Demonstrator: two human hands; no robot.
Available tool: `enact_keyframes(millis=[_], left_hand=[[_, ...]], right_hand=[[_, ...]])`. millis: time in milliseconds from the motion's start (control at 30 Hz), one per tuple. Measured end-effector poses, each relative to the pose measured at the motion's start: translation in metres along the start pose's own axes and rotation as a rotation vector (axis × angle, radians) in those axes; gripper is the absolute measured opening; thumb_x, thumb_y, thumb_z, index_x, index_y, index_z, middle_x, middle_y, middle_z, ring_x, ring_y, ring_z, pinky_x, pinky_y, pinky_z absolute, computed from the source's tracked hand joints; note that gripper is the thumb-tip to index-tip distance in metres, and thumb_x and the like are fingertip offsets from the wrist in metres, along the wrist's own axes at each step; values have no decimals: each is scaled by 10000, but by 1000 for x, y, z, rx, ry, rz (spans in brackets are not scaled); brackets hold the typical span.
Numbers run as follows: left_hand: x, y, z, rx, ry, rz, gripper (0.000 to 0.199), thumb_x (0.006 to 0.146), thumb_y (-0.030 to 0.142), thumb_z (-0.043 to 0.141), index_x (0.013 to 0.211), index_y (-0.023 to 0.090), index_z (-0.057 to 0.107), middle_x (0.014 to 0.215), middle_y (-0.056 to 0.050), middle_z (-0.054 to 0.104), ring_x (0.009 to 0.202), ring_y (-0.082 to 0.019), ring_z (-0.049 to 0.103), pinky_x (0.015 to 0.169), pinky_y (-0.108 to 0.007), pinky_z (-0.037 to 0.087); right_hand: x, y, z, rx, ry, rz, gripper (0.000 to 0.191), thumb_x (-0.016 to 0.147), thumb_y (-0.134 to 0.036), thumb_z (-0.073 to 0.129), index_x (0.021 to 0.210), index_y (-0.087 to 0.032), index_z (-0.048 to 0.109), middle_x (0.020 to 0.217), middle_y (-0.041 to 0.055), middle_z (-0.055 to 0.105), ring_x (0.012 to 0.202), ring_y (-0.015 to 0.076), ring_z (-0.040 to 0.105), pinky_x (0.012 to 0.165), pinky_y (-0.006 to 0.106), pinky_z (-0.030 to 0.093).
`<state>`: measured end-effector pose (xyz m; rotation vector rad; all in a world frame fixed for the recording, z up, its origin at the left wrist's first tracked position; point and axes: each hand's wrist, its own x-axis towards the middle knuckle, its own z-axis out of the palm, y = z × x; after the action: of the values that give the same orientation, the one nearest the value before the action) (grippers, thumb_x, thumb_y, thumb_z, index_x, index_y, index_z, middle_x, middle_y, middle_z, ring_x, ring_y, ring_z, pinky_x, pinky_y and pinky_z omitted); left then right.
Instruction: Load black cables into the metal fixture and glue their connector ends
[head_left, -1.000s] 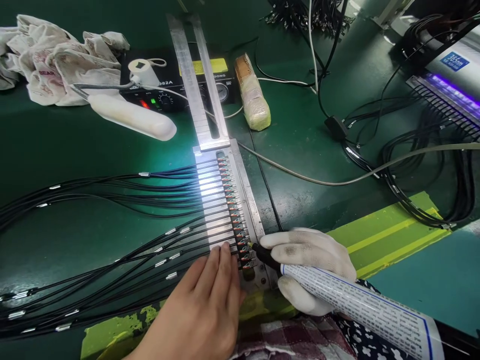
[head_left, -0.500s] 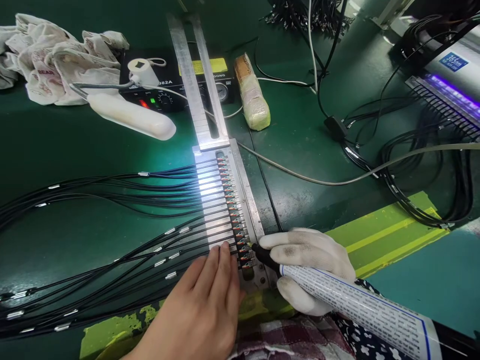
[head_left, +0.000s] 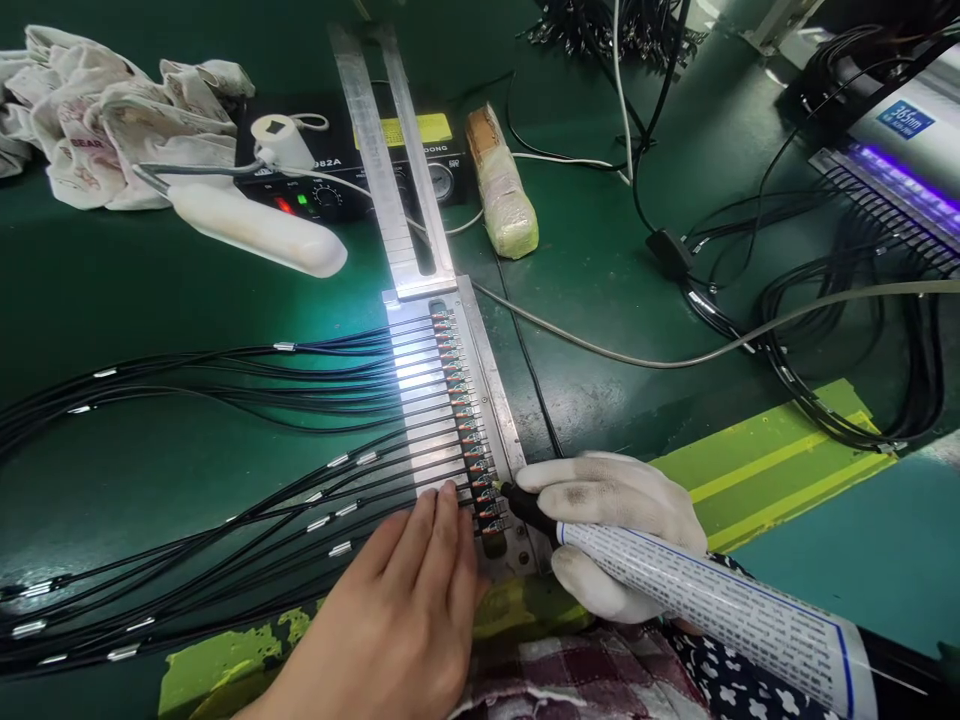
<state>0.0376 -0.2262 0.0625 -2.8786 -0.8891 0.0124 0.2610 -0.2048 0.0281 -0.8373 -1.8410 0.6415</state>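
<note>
Several black cables (head_left: 337, 400) lie side by side across a metal fixture (head_left: 504, 425), their stripped ends in a row over its slot. My bare left hand (head_left: 420, 590) rests with its fingers together on the lower cables and the fixture, fingertips just left of the cable ends. In a white glove, my right hand (head_left: 622, 530) is closed round a white and black syringe-like tube (head_left: 712, 610). The tube's black nozzle (head_left: 529, 505) points left, its tip at the lower cable ends.
Behind the fixture are a black controller box (head_left: 330, 195), a metal frame (head_left: 367, 150) and a wrapped block (head_left: 502, 190). A white-handled lamp (head_left: 259, 230) and crumpled cloth (head_left: 112, 130) lie at left. Coiled cables (head_left: 817, 400) and a purple-lit machine (head_left: 900, 190) are at right.
The whole view has shifted very slightly. Both hands hold nearly the same places, and the nozzle tip is still at the lower cable ends.
</note>
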Motion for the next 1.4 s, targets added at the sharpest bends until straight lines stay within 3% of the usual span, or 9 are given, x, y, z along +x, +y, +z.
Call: enact_keyframes(millis=[200,733,900,1133,1400], left_hand=[[0,-1,0,11,-5,42,341,941,217,482,1169,-9,598,1211,-280,613,1092,-391,626,861,-471,489],[1,0,-1,9,2,5,326,945,233,490,1140,11,628,1197,-250,635,1087,-372,633,868,-459,497],[0,3,-1,-6,11,-12,336,939,224,471,1139,11,638,1212,-251,627,1089,-376,630,864,-461,498],[-6,14,-3,-96,21,-51,310,950,205,453,1144,65,651,1243,-191,629,1134,-327,609,974,-438,436],[-4,13,-2,-85,29,-24,289,948,214,488,1110,43,656,1205,-207,644,1094,-346,631,909,-454,472]], right_hand=[[-3,3,1,30,45,-13,303,740,-157,628,1041,-132,610,1045,124,706,878,223,712,668,316,579],[-1,1,1,0,17,-12,233,755,-161,589,987,-149,603,965,103,723,804,215,721,595,311,570],[-4,-4,-1,-55,87,-30,256,761,-172,594,1017,-167,613,967,74,728,831,223,721,649,326,596],[-17,-12,0,-49,125,15,299,736,-178,603,1034,-182,628,1013,64,718,814,227,717,662,351,609],[-16,-5,4,-53,92,-30,317,747,-205,624,1062,-166,620,979,65,726,844,231,719,652,340,615]])
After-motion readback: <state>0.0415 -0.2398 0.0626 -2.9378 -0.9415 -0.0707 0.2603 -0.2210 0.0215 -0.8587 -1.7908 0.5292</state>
